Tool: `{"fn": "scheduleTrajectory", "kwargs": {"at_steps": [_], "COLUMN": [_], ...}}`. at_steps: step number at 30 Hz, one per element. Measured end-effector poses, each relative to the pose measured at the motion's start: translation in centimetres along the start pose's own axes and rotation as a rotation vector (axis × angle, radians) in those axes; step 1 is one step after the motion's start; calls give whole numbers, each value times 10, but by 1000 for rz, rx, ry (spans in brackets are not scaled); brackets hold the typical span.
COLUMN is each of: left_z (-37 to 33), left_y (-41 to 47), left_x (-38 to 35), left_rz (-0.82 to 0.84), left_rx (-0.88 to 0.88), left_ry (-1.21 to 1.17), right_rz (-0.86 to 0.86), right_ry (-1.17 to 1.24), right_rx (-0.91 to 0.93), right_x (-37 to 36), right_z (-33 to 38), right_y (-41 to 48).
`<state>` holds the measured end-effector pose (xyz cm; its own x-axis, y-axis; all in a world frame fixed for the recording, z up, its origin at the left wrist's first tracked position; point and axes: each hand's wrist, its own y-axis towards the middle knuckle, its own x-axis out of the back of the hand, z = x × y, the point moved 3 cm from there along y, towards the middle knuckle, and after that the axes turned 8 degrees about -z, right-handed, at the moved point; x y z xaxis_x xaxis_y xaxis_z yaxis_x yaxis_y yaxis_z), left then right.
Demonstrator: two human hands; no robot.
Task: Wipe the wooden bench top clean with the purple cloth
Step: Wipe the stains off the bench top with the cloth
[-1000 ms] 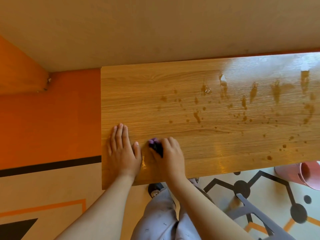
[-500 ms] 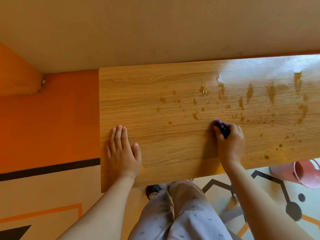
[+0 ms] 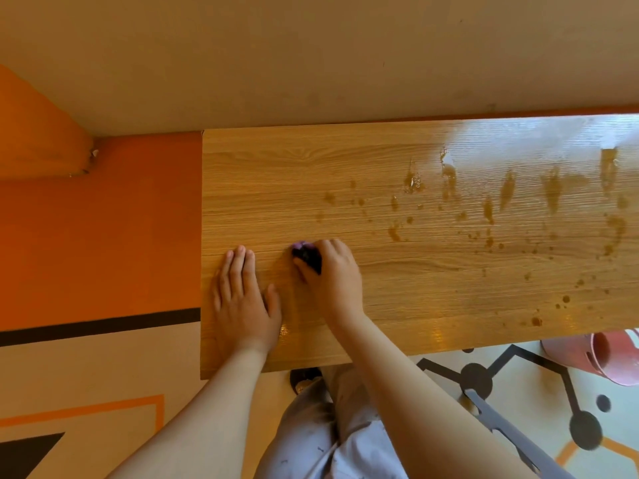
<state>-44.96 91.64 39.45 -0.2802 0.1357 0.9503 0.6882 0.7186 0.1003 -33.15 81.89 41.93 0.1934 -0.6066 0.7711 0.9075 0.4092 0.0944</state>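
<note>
Wood-grain desk spans the centre and right of the frame, below a beige wall. We see the left hand lying flat and spread, holding nothing, at the desk's lower-left corner. Just beside it, the right hand is clenched around a bunched purple cloth, pressed onto the desk at centre frame. Brown liquid splashes dot the desk's upper right. We note a pink plastic bucket at the lower-right edge, on the patterned floor.

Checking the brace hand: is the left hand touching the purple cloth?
Apart. The head view shows bare wood between the left hand and the purple cloth.
</note>
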Motion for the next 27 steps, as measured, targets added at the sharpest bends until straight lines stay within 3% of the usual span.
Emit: {"fn": "scheduleTrajectory", "kwargs": {"at_steps": [6,12,23,27], "left_z": [0,0,-3,-4], "left_y": [0,0,0,1], "left_x": [-3,-1,1,1], "left_rz": [-11,-17,5,8], "left_rx": [13,12,43,49], "left_ry": [-28,-24,3,-4], "right_rz": [-194,-257,108,154], "right_ry": [-25,-132,-2,23], "right_rx": [-294,-402,108,141], "right_x": [72,113,2,-5], "right_z": [-85,-127,7,7], "right_y": [42,49,26,44]}}
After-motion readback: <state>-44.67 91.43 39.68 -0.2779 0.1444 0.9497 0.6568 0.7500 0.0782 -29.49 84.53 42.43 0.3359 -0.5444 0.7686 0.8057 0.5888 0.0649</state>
